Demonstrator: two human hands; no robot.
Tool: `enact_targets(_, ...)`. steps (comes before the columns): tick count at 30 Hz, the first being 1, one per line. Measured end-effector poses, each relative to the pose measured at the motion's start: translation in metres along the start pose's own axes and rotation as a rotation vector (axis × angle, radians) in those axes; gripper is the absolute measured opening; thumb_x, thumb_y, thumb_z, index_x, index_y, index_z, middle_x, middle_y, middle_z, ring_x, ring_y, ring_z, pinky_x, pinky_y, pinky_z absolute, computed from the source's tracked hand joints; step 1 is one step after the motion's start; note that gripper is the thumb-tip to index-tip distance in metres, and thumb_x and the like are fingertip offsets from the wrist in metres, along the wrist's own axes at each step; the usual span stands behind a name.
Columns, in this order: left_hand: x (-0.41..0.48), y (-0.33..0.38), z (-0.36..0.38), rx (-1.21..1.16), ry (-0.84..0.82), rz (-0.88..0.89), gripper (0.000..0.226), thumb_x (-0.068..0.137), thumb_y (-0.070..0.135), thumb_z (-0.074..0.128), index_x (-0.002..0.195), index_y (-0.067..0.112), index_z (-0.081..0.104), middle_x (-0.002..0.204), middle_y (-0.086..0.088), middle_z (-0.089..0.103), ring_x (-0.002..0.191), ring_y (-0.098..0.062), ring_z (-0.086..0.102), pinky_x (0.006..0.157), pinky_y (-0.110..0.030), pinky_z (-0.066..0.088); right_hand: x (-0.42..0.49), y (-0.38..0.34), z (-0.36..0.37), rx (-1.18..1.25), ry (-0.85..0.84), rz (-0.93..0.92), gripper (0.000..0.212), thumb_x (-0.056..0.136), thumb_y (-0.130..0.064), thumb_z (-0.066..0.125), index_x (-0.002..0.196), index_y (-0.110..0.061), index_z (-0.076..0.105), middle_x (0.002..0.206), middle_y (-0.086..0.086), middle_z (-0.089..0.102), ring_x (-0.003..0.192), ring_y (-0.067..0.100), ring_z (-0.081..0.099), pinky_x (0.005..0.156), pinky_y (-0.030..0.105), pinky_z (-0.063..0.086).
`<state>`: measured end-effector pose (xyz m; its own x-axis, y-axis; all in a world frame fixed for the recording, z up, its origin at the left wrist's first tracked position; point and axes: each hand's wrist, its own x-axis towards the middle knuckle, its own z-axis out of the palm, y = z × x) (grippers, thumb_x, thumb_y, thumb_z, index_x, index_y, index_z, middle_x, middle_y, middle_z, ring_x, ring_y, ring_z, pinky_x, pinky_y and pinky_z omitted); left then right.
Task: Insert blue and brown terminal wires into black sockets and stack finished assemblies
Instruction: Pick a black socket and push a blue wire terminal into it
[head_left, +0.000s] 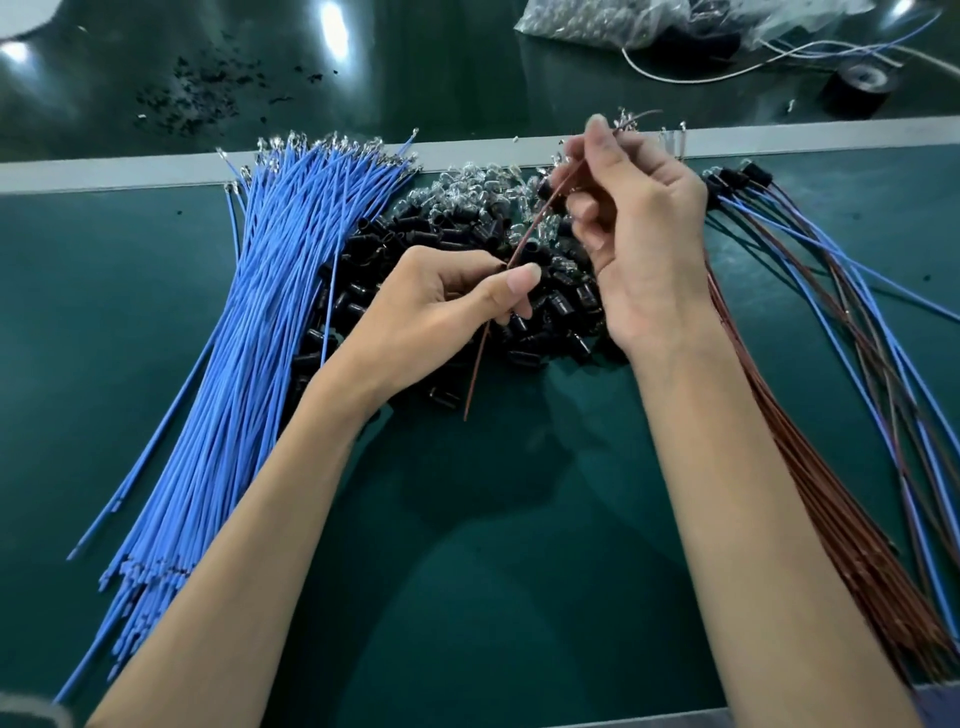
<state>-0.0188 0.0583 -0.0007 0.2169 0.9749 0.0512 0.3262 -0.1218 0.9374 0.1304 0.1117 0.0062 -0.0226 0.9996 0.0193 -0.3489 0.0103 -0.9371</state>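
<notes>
My left hand (447, 306) pinches a single brown wire (480, 358) between thumb and fingers, its lower end hanging over the mat. The wire runs up to my right hand (634, 218), which holds a black socket (546, 191) and the wire's upper part; a metal terminal sticks out above its fingertips. Under both hands lies a heap of loose black sockets (363, 291). A thick bundle of blue wires (249, 364) fans out on the left. Brown wires (831, 499) lie on the right, beside finished blue-and-brown assemblies (748, 182).
A pile of small clear glass bulbs (467, 182) lies behind the sockets against a grey strip (104, 174). Beyond it are a plastic bag of parts (623, 21), a black tape roll (860, 85), loose cables and black scraps (197, 98). The green mat (493, 519) stretches toward me.
</notes>
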Motion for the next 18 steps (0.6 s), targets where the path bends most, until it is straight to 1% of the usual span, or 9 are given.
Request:
enact_targets(2,-0.001,0.001,0.001,-0.014,-0.006,-0.020,0.028,0.094,0.026,0.056,0.075,0.009,0.070,0.071,-0.014,0.062,0.069,-0.013,0.053,0.069,-0.030,0.040,0.000,0.001,-0.003,-0.072,-0.048,-0.026,0.021,0.095,-0.010,0.058,0.075,-0.009,0.063,0.063,-0.001,0.066,0.048,0.005,0.048,0.043,0.015,0.034)
enact_targets(5,0.000,0.001,0.002,-0.086,0.010,-0.047,0.026,0.093,0.027,0.055,0.079,0.010,0.070,0.067,0.006,0.064,0.068,-0.004,0.055,0.068,-0.021,0.043,-0.005,0.003,-0.002,-0.391,-0.258,-0.031,0.016,0.090,-0.012,0.066,0.078,-0.004,0.069,0.064,0.001,0.068,0.048,0.008,0.056,0.044,0.016,0.041)
enact_targets(6,0.000,0.001,0.002,-0.101,0.018,-0.050,0.026,0.092,0.027,0.055,0.080,0.010,0.070,0.065,0.011,0.062,0.067,-0.004,0.054,0.067,-0.020,0.043,-0.006,0.004,0.000,-0.439,-0.293,-0.029,0.015,0.089,-0.013,0.068,0.079,-0.002,0.070,0.064,0.002,0.068,0.048,0.010,0.058,0.044,0.017,0.043)
enact_targets(7,0.000,0.000,0.002,-0.100,0.025,-0.049,0.027,0.092,0.028,0.054,0.080,0.011,0.070,0.064,0.010,0.060,0.066,-0.005,0.052,0.067,-0.022,0.042,-0.007,0.004,0.002,-0.432,-0.290,-0.028,0.015,0.088,-0.015,0.069,0.082,-0.002,0.071,0.064,0.001,0.068,0.049,0.010,0.058,0.044,0.017,0.043)
enact_targets(9,0.000,-0.001,0.001,-0.085,0.037,-0.040,0.028,0.091,0.033,0.054,0.078,0.014,0.070,0.066,0.001,0.058,0.069,-0.010,0.051,0.071,-0.030,0.040,-0.007,0.004,0.005,-0.274,-0.189,-0.024,0.012,0.090,-0.019,0.067,0.087,-0.007,0.070,0.067,-0.002,0.067,0.052,0.006,0.055,0.046,0.015,0.040)
enact_targets(11,0.000,-0.001,0.000,-0.082,0.042,-0.041,0.030,0.087,0.039,0.056,0.077,0.015,0.072,0.067,-0.001,0.057,0.069,-0.012,0.051,0.073,-0.033,0.040,-0.007,0.002,0.007,-0.057,-0.073,-0.035,0.008,0.092,-0.014,0.063,0.085,-0.011,0.066,0.065,-0.003,0.065,0.052,0.006,0.051,0.046,0.016,0.037)
enact_targets(12,-0.001,-0.001,0.000,-0.084,0.040,-0.047,0.031,0.086,0.041,0.056,0.077,0.015,0.072,0.065,0.000,0.057,0.069,-0.011,0.051,0.072,-0.033,0.039,-0.007,0.001,0.008,-0.017,-0.037,-0.042,0.010,0.092,-0.010,0.063,0.083,-0.011,0.065,0.063,-0.003,0.064,0.051,0.007,0.049,0.046,0.017,0.036)
enact_targets(15,-0.001,-0.002,0.001,-0.077,0.027,-0.051,0.032,0.085,0.042,0.055,0.080,0.015,0.073,0.065,0.003,0.059,0.068,-0.010,0.051,0.068,-0.030,0.038,-0.009,0.000,0.011,-0.173,-0.059,-0.042,0.014,0.088,-0.005,0.065,0.077,-0.012,0.066,0.056,-0.007,0.058,0.050,0.007,0.047,0.046,0.016,0.035)
enact_targets(18,0.001,-0.002,0.001,-0.147,0.050,-0.030,0.026,0.087,0.035,0.055,0.084,0.015,0.071,0.075,-0.002,0.064,0.068,-0.007,0.053,0.064,-0.021,0.040,-0.011,-0.001,0.011,-0.405,-0.199,0.029,0.017,0.086,-0.004,0.066,0.071,-0.013,0.065,0.051,-0.006,0.055,0.044,0.006,0.048,0.044,0.012,0.036)
